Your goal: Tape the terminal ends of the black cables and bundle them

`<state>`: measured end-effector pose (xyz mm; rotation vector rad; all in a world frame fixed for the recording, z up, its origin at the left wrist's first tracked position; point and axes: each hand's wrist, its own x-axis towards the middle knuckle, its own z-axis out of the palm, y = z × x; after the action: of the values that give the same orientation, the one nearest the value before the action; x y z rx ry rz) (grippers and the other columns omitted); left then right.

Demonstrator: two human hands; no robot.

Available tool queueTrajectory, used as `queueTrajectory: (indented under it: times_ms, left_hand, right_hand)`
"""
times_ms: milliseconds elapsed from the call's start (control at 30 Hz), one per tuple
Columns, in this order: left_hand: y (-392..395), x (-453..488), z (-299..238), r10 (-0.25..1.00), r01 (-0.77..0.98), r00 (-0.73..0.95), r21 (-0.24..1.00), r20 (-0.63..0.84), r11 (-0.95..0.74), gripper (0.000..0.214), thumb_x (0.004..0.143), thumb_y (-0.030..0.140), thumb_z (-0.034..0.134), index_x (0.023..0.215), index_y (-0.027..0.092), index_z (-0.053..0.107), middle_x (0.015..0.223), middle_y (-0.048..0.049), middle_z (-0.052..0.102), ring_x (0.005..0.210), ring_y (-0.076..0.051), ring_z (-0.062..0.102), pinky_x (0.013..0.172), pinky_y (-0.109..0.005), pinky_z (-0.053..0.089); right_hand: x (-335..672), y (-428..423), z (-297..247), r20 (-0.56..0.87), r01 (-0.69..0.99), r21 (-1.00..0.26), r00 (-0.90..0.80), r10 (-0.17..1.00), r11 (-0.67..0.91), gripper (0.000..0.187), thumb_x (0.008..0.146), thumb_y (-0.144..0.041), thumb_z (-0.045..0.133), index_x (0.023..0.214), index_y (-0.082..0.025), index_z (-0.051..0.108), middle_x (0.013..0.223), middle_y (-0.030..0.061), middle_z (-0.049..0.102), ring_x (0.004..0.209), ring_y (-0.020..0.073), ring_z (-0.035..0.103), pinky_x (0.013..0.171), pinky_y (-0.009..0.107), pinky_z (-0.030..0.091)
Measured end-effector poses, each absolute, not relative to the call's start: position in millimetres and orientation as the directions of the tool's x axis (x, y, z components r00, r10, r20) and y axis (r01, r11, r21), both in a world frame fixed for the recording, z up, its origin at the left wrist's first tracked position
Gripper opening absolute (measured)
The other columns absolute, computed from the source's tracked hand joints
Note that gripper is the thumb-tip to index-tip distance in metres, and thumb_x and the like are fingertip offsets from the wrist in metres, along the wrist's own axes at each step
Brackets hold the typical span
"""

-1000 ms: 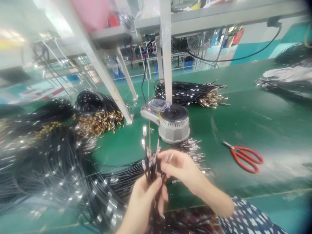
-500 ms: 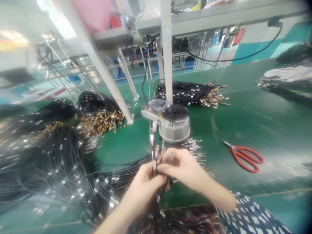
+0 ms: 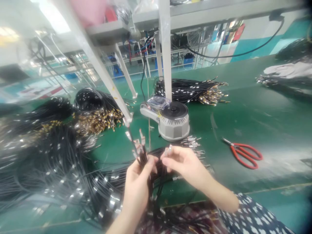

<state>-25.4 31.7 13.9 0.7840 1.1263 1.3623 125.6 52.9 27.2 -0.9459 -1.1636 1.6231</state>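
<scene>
My left hand is closed round a small bunch of black cables, whose ends stand up above the fingers with pale tags on them. Just to its right, my right hand is closed in a pinch, palm toward the cables. Small shiny pale pieces show at its fingertips; whether they are tape or cable ends I cannot tell. Beyond both hands stands a grey round tape dispenser with a black disc on top. More cables with pale ends lie under and behind my right hand.
Red-handled nippers lie at the right on the green table. Heaped black cables with brass-coloured ends cover the left side. Another cable bundle lies behind the dispenser. White shelf posts rise from the table.
My left hand has moved left and turned upright, tilting the cable ends leftward. My right hand has parted from it slightly, keeping its pinch. The view has shifted a little.
</scene>
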Motion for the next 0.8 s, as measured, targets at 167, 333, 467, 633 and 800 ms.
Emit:
queueTrajectory:
  times_ms: [167,333,467,633,800]
  left_hand:
    - [32.8,-29.5,23.0,0.962,-0.354,0.083,0.895,-0.26,0.273,0.027,0.068,0.031,0.084,0.071,0.016,0.062,0.045,0.0095,0.039,0.038,-0.003,0.027,0.037,-0.016,0.019]
    - [31.5,-29.6,22.2,0.937,-0.292,0.114,0.89,-0.331,0.35,0.033,0.063,0.031,0.087,0.081,0.014,0.064,0.049,0.0047,0.054,0.036,-0.001,0.029,0.035,-0.014,0.02]
    - [31.1,-29.7,22.6,0.944,-0.313,0.043,0.893,-0.327,0.324,0.034,0.059,0.029,0.088,0.078,0.012,0.066,0.05,0.0049,0.053,0.037,0.0,0.031,0.036,-0.014,0.022]
    - [29.3,-29.5,23.0,0.951,-0.304,-0.003,0.906,-0.309,0.294,0.032,0.065,0.032,0.084,0.082,0.011,0.067,0.056,0.0022,0.058,0.036,0.0,0.033,0.036,-0.015,0.023]
    - [25.3,-28.8,22.1,0.958,-0.328,0.027,0.902,-0.287,0.28,0.026,0.076,0.033,0.077,0.08,0.015,0.059,0.058,0.0019,0.06,0.038,-0.002,0.036,0.037,-0.014,0.022]
  right_hand:
    - [124.7,51.0,28.9,-0.115,-0.243,-0.95,-0.307,0.945,-0.195,0.024,0.07,-0.031,0.079,0.076,-0.013,0.064,0.069,-0.003,0.063,0.053,0.0054,0.056,0.054,0.018,0.049]
    - [124.4,48.5,26.7,-0.145,-0.242,-0.944,-0.308,0.94,-0.225,0.021,0.073,-0.024,0.077,0.082,-0.015,0.06,0.064,-0.0041,0.065,0.054,0.0079,0.062,0.055,0.018,0.05]
    - [127.1,48.0,27.5,-0.076,-0.23,-0.959,-0.347,0.935,-0.164,0.019,0.084,-0.033,0.067,0.082,-0.015,0.063,0.063,-0.0022,0.065,0.055,0.0084,0.062,0.053,0.019,0.046]
    - [129.3,49.5,23.4,-0.068,-0.246,-0.957,-0.325,0.943,-0.154,0.022,0.082,-0.033,0.07,0.094,-0.015,0.068,0.065,-0.0024,0.064,0.058,0.0099,0.062,0.06,0.024,0.048]
    - [130.3,51.5,19.4,-0.102,-0.303,-0.928,-0.354,0.93,-0.217,0.028,0.078,-0.024,0.073,0.104,-0.016,0.067,0.074,-0.0017,0.068,0.06,0.009,0.064,0.064,0.024,0.052]
